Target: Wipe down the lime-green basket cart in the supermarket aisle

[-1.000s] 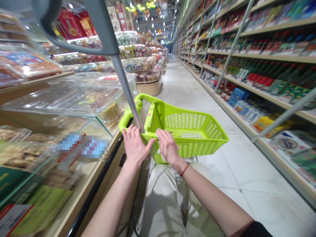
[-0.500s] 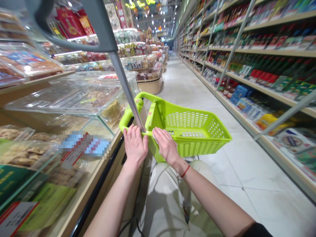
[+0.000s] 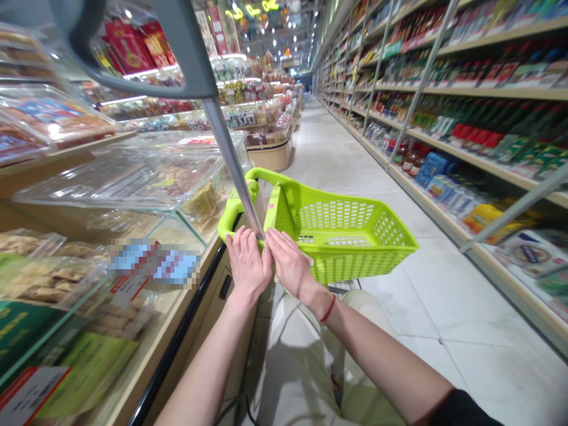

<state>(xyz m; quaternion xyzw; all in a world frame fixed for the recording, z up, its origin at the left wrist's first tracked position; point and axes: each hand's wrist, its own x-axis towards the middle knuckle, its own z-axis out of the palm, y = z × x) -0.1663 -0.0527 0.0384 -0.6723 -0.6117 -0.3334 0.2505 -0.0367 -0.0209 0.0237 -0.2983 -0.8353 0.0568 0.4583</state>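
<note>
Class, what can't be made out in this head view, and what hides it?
Head view throughout:
White material: mostly hidden beneath the right hand.
Left hand: palm hidden behind its own back.
Grey handle: top cut off by the upper edge.
Goods on right-hand shelves: printing mostly too blurred or small.

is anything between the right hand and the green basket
Possibly something thin: a bit of white material shows at the edge of the right hand, which lies against the green basket. How far it reaches under the palm is hidden. The metal pole rises beside the hand, not between.
</note>
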